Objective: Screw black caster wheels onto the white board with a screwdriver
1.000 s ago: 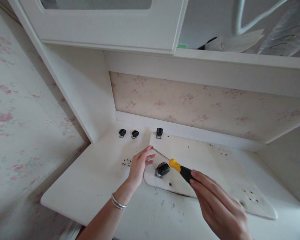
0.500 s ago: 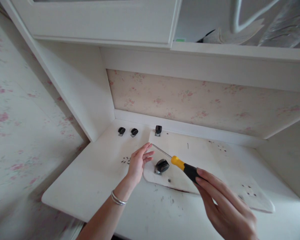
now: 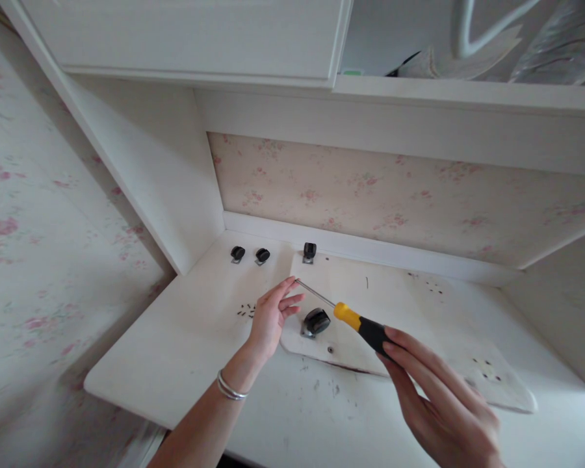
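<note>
My right hand (image 3: 433, 396) is closed round the black end of a yellow and black screwdriver (image 3: 347, 316). Its metal shaft points up and to the left. At the tip, my left hand (image 3: 268, 318) pinches with thumb and forefinger, its other fingers loosely stretched. Whatever lies in that pinch is too small to make out. Below the shaft, a black caster (image 3: 316, 321) with a metal plate stands on a white board (image 3: 394, 312). Another caster (image 3: 309, 251) stands at the board's back left corner. Several dark screws (image 3: 246, 310) lie just left of my left hand.
Two more casters (image 3: 238, 253) sit at the back left of the white desktop (image 3: 175, 344). The board has groups of holes (image 3: 486, 369) towards its right side. Overhead, a white cabinet (image 3: 199, 39) and an open shelf (image 3: 443, 86) hang over the desktop. A side panel (image 3: 146, 156) stands left.
Both hands and the screwdriver hold almost the same position, the tip still at the left fingertips. The view has shifted very slightly.
</note>
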The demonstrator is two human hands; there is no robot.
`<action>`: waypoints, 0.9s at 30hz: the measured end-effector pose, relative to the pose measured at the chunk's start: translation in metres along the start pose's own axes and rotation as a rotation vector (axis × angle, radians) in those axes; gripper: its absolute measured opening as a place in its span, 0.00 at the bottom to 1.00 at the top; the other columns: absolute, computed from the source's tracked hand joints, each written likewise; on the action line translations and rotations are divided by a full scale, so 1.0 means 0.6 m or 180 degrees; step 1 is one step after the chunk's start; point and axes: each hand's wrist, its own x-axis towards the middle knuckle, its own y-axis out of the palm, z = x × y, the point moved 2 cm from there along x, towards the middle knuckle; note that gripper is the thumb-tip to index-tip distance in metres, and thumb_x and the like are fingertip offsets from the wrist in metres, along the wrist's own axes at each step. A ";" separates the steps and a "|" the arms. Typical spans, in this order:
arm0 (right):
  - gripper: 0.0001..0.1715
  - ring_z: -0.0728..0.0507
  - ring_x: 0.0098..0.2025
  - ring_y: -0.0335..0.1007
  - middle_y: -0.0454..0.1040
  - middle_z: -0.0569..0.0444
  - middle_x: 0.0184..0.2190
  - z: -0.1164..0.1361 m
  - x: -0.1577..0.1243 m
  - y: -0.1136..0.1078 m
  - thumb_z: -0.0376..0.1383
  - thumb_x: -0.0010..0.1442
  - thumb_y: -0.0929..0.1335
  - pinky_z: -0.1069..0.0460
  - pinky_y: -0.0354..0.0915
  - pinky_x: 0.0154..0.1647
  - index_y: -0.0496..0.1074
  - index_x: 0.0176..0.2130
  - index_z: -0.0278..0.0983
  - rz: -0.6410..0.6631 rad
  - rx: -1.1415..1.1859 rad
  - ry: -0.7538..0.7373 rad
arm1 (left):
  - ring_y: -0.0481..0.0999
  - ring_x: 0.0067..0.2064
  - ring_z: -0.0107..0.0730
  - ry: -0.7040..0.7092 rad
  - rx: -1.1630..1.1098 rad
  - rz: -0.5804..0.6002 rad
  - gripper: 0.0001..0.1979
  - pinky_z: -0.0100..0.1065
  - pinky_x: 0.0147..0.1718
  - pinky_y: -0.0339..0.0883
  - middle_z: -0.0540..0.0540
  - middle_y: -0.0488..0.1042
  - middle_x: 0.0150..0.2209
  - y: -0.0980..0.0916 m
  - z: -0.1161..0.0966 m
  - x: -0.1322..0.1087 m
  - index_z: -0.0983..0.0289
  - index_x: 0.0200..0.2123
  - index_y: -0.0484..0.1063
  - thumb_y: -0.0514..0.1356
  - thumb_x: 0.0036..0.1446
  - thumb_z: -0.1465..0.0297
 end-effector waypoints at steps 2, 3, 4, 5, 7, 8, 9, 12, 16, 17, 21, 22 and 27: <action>0.28 0.45 0.44 0.78 0.78 0.50 0.48 0.000 0.000 0.000 0.18 0.52 0.72 0.50 0.75 0.48 0.75 0.50 0.36 -0.0004 0.0004 0.0011 | 0.82 0.40 0.36 -0.0008 -0.0026 -0.0022 0.15 0.28 0.31 0.73 0.63 0.75 0.55 0.000 -0.001 -0.001 0.65 0.47 0.79 0.63 0.57 0.65; 0.27 0.45 0.44 0.78 0.78 0.50 0.48 0.001 0.000 0.001 0.18 0.52 0.72 0.51 0.75 0.48 0.75 0.50 0.36 -0.0002 -0.0007 0.0017 | 0.82 0.40 0.36 -0.0017 -0.0035 -0.0025 0.15 0.28 0.31 0.73 0.64 0.75 0.55 0.001 -0.001 -0.001 0.65 0.46 0.79 0.63 0.58 0.65; 0.27 0.45 0.44 0.78 0.78 0.51 0.48 0.001 0.000 0.001 0.18 0.52 0.72 0.51 0.75 0.47 0.75 0.50 0.36 -0.0006 -0.0025 0.0023 | 0.82 0.40 0.36 -0.0026 -0.0042 -0.0023 0.15 0.28 0.31 0.73 0.64 0.75 0.55 0.001 -0.001 0.000 0.65 0.46 0.79 0.63 0.58 0.65; 0.27 0.45 0.44 0.78 0.78 0.51 0.48 0.001 -0.001 0.001 0.19 0.52 0.73 0.51 0.75 0.47 0.75 0.50 0.37 0.0000 -0.0043 0.0030 | 0.82 0.40 0.36 -0.0037 -0.0048 -0.0018 0.15 0.28 0.32 0.73 0.64 0.75 0.55 0.002 -0.001 0.000 0.65 0.46 0.79 0.63 0.58 0.65; 0.27 0.45 0.43 0.78 0.78 0.51 0.48 0.001 -0.003 0.001 0.19 0.52 0.73 0.51 0.75 0.47 0.75 0.49 0.37 -0.0004 -0.0072 0.0046 | 0.81 0.41 0.36 -0.0056 -0.0052 -0.0003 0.15 0.28 0.32 0.74 0.64 0.75 0.55 0.002 0.000 0.001 0.65 0.47 0.78 0.63 0.58 0.66; 0.26 0.45 0.43 0.79 0.78 0.52 0.49 0.001 -0.004 0.001 0.19 0.52 0.73 0.51 0.76 0.47 0.76 0.49 0.37 0.0000 -0.0075 0.0055 | 0.81 0.41 0.36 -0.0065 -0.0047 0.0002 0.15 0.28 0.32 0.74 0.63 0.75 0.55 0.002 0.000 0.001 0.65 0.47 0.78 0.63 0.58 0.65; 0.26 0.45 0.43 0.78 0.78 0.52 0.49 0.002 -0.005 0.000 0.19 0.53 0.73 0.51 0.75 0.47 0.76 0.50 0.37 -0.0003 -0.0065 0.0059 | 0.82 0.41 0.36 -0.0072 -0.0036 -0.0006 0.15 0.28 0.32 0.74 0.63 0.75 0.55 0.002 0.001 0.002 0.65 0.47 0.78 0.63 0.58 0.65; 0.26 0.45 0.44 0.78 0.78 0.51 0.49 0.003 -0.007 -0.001 0.19 0.53 0.73 0.50 0.75 0.49 0.76 0.50 0.36 -0.0022 0.0019 0.0075 | 0.82 0.40 0.35 -0.0093 0.0014 -0.0045 0.15 0.27 0.31 0.73 0.63 0.75 0.55 0.002 0.002 0.004 0.64 0.47 0.78 0.64 0.57 0.65; 0.25 0.45 0.46 0.77 0.78 0.49 0.49 0.004 -0.006 0.000 0.17 0.51 0.72 0.51 0.73 0.51 0.76 0.48 0.34 -0.0019 0.0107 0.0067 | 0.81 0.40 0.35 -0.0091 0.0002 -0.0013 0.15 0.27 0.32 0.74 0.62 0.75 0.55 0.002 0.002 0.004 0.64 0.47 0.78 0.63 0.58 0.65; 0.25 0.46 0.46 0.77 0.78 0.49 0.49 0.005 -0.005 0.000 0.17 0.51 0.72 0.51 0.73 0.51 0.76 0.48 0.33 -0.0013 0.0114 0.0058 | 0.81 0.40 0.35 -0.0089 -0.0005 0.0001 0.15 0.27 0.32 0.74 0.62 0.75 0.55 0.002 0.002 0.004 0.64 0.47 0.78 0.63 0.58 0.65; 0.22 0.47 0.45 0.77 0.78 0.49 0.48 0.005 0.000 0.000 0.18 0.52 0.73 0.53 0.72 0.52 0.76 0.46 0.33 -0.0013 0.0073 0.0058 | 0.82 0.40 0.35 -0.0101 -0.0033 0.0011 0.15 0.27 0.31 0.74 0.63 0.75 0.55 0.002 0.001 0.001 0.65 0.47 0.78 0.63 0.58 0.66; 0.22 0.47 0.45 0.77 0.78 0.49 0.47 0.005 0.001 0.000 0.18 0.52 0.73 0.53 0.72 0.51 0.76 0.46 0.33 -0.0014 0.0046 0.0067 | 0.82 0.40 0.36 -0.0106 -0.0052 0.0012 0.15 0.27 0.31 0.74 0.63 0.75 0.55 0.002 0.001 0.001 0.65 0.47 0.78 0.63 0.58 0.66; 0.22 0.47 0.44 0.77 0.79 0.50 0.47 0.005 0.002 0.002 0.19 0.53 0.73 0.53 0.73 0.51 0.76 0.47 0.33 -0.0005 -0.0043 0.0063 | 0.82 0.40 0.35 -0.0103 -0.0149 0.0027 0.14 0.28 0.31 0.74 0.63 0.76 0.54 0.000 0.000 0.001 0.65 0.46 0.78 0.63 0.58 0.67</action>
